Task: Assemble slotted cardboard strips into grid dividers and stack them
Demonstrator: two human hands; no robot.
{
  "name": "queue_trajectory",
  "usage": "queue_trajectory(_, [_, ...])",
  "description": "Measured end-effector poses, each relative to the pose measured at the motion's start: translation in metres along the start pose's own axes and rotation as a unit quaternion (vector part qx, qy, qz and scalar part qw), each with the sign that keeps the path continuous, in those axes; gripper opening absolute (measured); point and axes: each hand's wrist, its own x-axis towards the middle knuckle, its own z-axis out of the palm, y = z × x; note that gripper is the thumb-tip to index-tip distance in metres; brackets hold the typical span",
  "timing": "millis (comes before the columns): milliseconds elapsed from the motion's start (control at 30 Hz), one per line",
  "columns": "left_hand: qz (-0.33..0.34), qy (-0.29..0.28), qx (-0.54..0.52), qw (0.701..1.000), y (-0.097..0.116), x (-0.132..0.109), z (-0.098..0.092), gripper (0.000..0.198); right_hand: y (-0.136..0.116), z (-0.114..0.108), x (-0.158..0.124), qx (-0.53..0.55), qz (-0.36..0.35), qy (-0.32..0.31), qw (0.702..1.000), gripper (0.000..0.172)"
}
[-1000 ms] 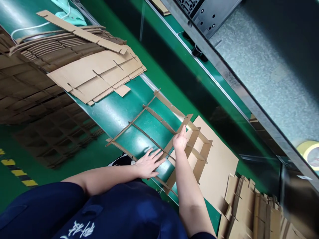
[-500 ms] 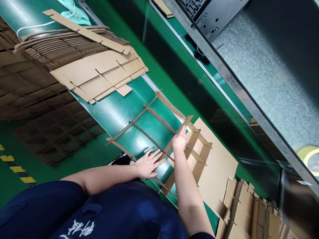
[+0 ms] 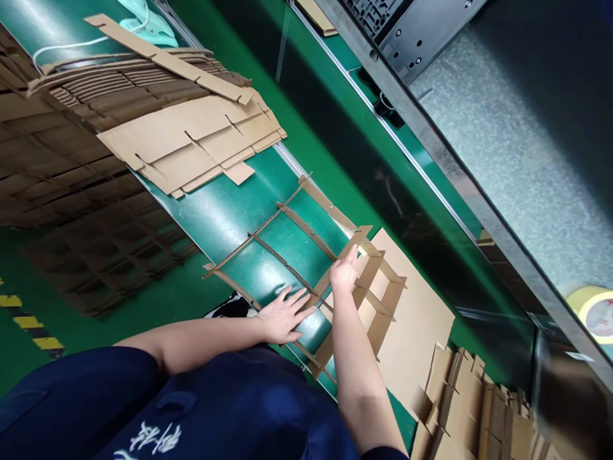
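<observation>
A cardboard divider grid (image 3: 306, 255) of slotted strips stands on the green conveyor belt (image 3: 215, 217). My left hand (image 3: 285, 314) lies flat with fingers spread, pressing on the grid's near strips. My right hand (image 3: 343, 273) is closed around a cross strip (image 3: 357, 241) of the grid, with the index finger stretched along it. The right part of the grid rests over a flat cardboard sheet (image 3: 416, 319).
A stack of slotted cardboard strips (image 3: 191, 137) lies on the belt at upper left, beside piles of folded cardboard (image 3: 71, 166). More slotted pieces (image 3: 474, 409) stand at lower right. A metal machine frame (image 3: 431, 134) runs along the far side. A tape roll (image 3: 594, 313) sits at the right edge.
Both hands stay on the grid in nearly the same pose. The view has shifted slightly; nothing was let go or picked up.
</observation>
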Motion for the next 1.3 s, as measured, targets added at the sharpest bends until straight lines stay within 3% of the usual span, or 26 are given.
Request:
queue_trajectory(300, [0.0,0.011,-0.002,1.0,0.0,0.001,0.003,0.071,-0.001,-0.005,0.006,-0.042,-0.009,-0.065,0.997,0.068])
queue_trajectory(633, [0.003,0.015,-0.01,1.0,0.0,-0.002,-0.001,0.07,0.042,-0.023,0.02,0.139,-0.059,-0.167,0.974,0.063])
queue_trajectory(1167, [0.025,0.024,0.01,0.999,0.002,-0.003,-0.004,0.068,0.056,-0.013,0.03,0.271,-0.088,-0.219,0.933,0.071])
queue_trajectory(1300, [0.035,0.023,0.003,0.999,0.002,-0.002,-0.007,0.067,0.061,-0.016,0.026,0.324,-0.094,-0.249,0.908,0.079])
